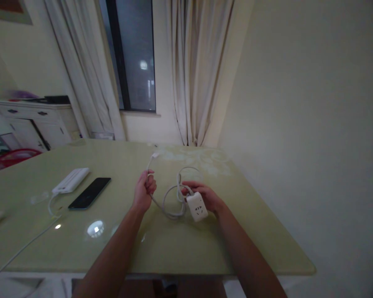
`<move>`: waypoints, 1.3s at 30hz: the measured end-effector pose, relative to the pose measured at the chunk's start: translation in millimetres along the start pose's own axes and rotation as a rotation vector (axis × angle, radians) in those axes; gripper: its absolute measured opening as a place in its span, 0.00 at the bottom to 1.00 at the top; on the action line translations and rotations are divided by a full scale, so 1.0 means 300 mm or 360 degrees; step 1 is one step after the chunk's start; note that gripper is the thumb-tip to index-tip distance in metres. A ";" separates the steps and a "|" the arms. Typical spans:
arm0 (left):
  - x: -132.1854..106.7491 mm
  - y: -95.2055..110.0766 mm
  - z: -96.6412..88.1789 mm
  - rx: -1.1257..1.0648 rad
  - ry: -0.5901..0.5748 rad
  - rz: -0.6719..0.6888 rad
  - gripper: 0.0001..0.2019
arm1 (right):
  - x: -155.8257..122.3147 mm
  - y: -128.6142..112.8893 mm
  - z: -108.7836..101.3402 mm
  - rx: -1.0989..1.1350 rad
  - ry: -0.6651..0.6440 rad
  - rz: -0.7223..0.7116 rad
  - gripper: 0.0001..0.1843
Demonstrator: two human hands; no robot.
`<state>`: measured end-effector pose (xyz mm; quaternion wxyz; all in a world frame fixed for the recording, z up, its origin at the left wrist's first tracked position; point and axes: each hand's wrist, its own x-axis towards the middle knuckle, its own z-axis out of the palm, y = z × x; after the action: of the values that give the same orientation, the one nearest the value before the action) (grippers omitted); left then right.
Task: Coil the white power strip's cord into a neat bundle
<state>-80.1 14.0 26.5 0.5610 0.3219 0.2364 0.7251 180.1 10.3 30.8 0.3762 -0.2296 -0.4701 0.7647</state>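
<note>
My left hand point(145, 191) is closed around the grey-white cable of an extension cord point(174, 216), a little above the table. Past its fingers the cable's white plug end point(155, 155) sticks out toward the window. The rest of the cable hangs in loose loops between my two hands. My right hand point(207, 195) holds the cord at its other end, by the white socket block point(197, 206). Slots on the block face me, and its body hides part of that hand's fingers.
A black phone point(90, 193) lies left on the pale green table point(255, 244), beside a white power bank-like block point(71, 180) with a white cable point(27, 247) running off the front edge. A wall point(304, 136) borders the right side; curtains point(194, 74) hang behind.
</note>
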 end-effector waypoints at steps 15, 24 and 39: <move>-0.021 -0.073 0.015 0.0878 0.0011 0.0161 0.27 | 0.036 0.023 0.055 -0.0127 0.0130 -0.0218 0.30; -0.021 -0.076 0.016 0.1381 -0.0102 0.0494 0.21 | 0.054 0.029 0.042 -0.0477 0.0380 -0.0513 0.20; -0.014 -0.129 -0.022 0.1718 -0.0081 0.0670 0.16 | 0.071 0.076 0.050 -0.1547 0.0326 -0.0931 0.21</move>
<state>-58.6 20.0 -6.0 0.1667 0.6198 0.4900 0.5899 148.5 12.8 17.4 0.4669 -0.3093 -0.7726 0.2989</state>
